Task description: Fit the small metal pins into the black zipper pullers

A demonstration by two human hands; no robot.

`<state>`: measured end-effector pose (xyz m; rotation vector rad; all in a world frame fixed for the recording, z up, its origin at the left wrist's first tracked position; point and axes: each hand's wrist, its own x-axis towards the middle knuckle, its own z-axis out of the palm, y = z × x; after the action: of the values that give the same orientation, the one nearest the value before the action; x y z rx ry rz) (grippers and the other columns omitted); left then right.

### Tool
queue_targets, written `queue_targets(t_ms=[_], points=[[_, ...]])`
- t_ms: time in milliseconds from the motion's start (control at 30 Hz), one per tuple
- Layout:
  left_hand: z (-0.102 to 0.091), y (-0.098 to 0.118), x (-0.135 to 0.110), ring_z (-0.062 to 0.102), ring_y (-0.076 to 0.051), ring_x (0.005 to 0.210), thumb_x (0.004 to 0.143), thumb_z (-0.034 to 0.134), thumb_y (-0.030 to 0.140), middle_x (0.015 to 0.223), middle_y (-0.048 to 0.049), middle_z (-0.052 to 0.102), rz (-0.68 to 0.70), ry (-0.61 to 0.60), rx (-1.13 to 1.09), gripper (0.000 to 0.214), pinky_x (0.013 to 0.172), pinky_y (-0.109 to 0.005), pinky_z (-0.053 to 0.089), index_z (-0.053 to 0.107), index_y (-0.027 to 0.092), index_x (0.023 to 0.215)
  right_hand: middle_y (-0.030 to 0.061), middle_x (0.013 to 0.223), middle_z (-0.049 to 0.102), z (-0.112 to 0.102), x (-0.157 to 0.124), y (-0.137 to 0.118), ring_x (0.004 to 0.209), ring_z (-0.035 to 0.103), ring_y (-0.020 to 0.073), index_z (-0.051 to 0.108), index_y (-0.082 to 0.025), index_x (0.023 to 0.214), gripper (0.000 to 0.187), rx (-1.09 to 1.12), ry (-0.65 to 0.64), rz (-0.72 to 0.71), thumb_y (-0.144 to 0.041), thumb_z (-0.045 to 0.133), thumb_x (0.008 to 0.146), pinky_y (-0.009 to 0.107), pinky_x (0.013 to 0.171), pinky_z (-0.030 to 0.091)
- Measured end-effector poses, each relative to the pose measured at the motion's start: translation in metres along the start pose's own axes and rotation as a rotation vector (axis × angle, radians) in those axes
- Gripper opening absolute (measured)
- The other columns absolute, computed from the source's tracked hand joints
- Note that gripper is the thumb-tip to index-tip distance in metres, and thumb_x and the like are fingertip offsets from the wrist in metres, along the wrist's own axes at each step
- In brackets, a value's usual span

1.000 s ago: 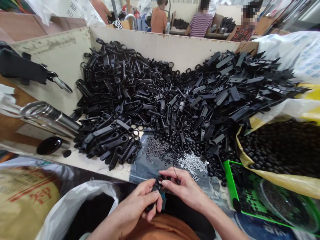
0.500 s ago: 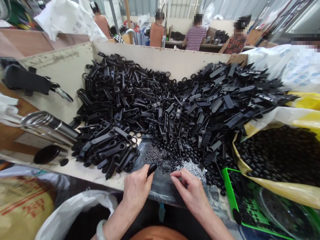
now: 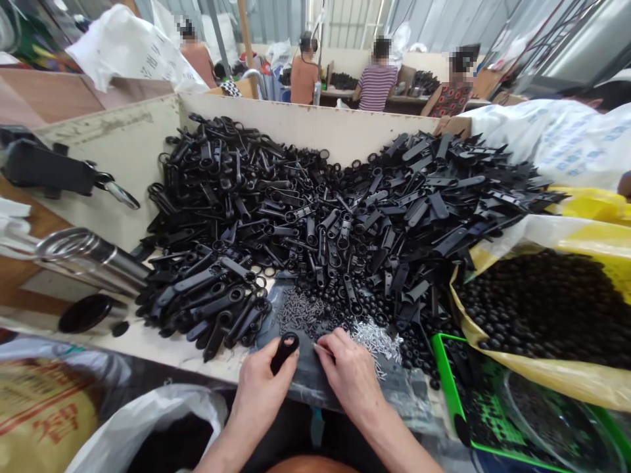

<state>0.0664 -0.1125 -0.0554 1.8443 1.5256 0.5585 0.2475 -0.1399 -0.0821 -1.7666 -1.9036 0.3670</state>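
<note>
My left hand (image 3: 263, 394) is shut on a black plastic handle (image 3: 284, 352), whose ring end sticks up above my fingers. My right hand (image 3: 348, 369) pinches a thin silver screw (image 3: 320, 349) between thumb and finger, close to that handle but apart from it. Just beyond my right hand lies a heap of silver screws (image 3: 377, 341). Dark screws (image 3: 300, 314) and small black rings (image 3: 325, 307) lie on a dark cloth (image 3: 305, 374) in front of me. A large pile of black plastic handles (image 3: 315, 223) rises behind them.
A pale board wall (image 3: 305, 125) backs the pile. On the right stands a yellow-lined sack of black round parts (image 3: 547, 305), with a green tray (image 3: 456, 387) below it. A steel tube (image 3: 93, 263) lies left; white sacks (image 3: 167, 427) sit lower left. Several co-workers sit beyond.
My hands have moved apart from working together on the handle. My right hand now pinches a silver screw beside it, and my left hand holds the handle with its ring end up.
</note>
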Motion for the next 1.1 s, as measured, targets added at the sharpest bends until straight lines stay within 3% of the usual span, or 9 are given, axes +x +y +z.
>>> queue_targets(t_ms=[133, 200, 333, 500, 800, 1100], points=[[-0.004, 0.009, -0.009, 0.032, -0.007, 0.040, 0.079, 0.072, 0.053, 0.045, 0.0103, 0.041, -0.392, -0.077, -0.740, 0.037, 0.041, -0.019, 0.023, 0.067, 0.017, 0.082, 0.0040, 0.080, 0.068, -0.004, 0.000, -0.005, 0.069, 0.067, 0.0184, 0.070, -0.021, 0.086, 0.026, 0.126, 0.026, -0.008, -0.022, 0.050, 0.102, 0.027, 0.062, 0.047], [-0.007, 0.016, -0.013, 0.020, -0.005, 0.040, 0.074, 0.078, 0.053, 0.042, 0.0139, 0.032, -0.483, -0.102, -0.870, 0.040, 0.040, -0.017, 0.014, 0.065, 0.017, 0.082, 0.0023, 0.075, 0.065, -0.010, 0.001, -0.009, 0.065, 0.063, 0.0171, 0.072, -0.021, 0.085, 0.024, 0.307, 0.015, 0.039, -0.028, 0.054, 0.100, 0.026, 0.061, 0.047], [-0.012, 0.027, -0.017, 0.017, -0.004, 0.040, 0.073, 0.079, 0.054, 0.042, 0.0139, 0.032, -0.513, -0.143, -0.909, 0.040, 0.039, -0.017, 0.009, 0.063, 0.017, 0.080, 0.0007, 0.073, 0.065, -0.020, 0.002, -0.016, 0.061, 0.055, 0.0156, 0.076, -0.021, 0.086, 0.018, 0.620, -0.022, 0.165, -0.035, 0.066, 0.092, 0.026, 0.058, 0.044], [-0.009, 0.024, -0.018, 0.019, -0.005, 0.039, 0.074, 0.077, 0.055, 0.042, 0.0128, 0.035, -0.505, -0.211, -0.887, 0.041, 0.037, -0.017, 0.010, 0.065, 0.017, 0.083, 0.0003, 0.073, 0.065, -0.022, -0.002, -0.020, 0.061, 0.050, 0.0144, 0.079, -0.021, 0.083, 0.017, 0.807, -0.090, 0.247, -0.036, 0.071, 0.087, 0.025, 0.058, 0.040], [-0.001, 0.018, -0.019, 0.023, -0.006, 0.039, 0.076, 0.075, 0.054, 0.042, 0.0121, 0.035, -0.477, -0.248, -0.794, 0.038, 0.037, -0.018, 0.011, 0.064, 0.018, 0.080, 0.0006, 0.073, 0.067, -0.020, -0.010, -0.014, 0.064, 0.053, 0.0149, 0.081, -0.023, 0.083, 0.013, 0.874, -0.101, 0.222, -0.034, 0.074, 0.086, 0.025, 0.059, 0.040], [0.006, 0.027, -0.020, 0.019, -0.004, 0.036, 0.071, 0.078, 0.058, 0.040, 0.0129, 0.034, -0.548, -0.258, -0.850, 0.044, 0.035, -0.016, 0.009, 0.063, 0.017, 0.079, 0.0021, 0.073, 0.070, -0.018, -0.021, -0.014, 0.063, 0.058, 0.0157, 0.082, -0.024, 0.084, 0.015, 0.857, 0.012, 0.203, -0.036, 0.075, 0.088, 0.026, 0.058, 0.044]])
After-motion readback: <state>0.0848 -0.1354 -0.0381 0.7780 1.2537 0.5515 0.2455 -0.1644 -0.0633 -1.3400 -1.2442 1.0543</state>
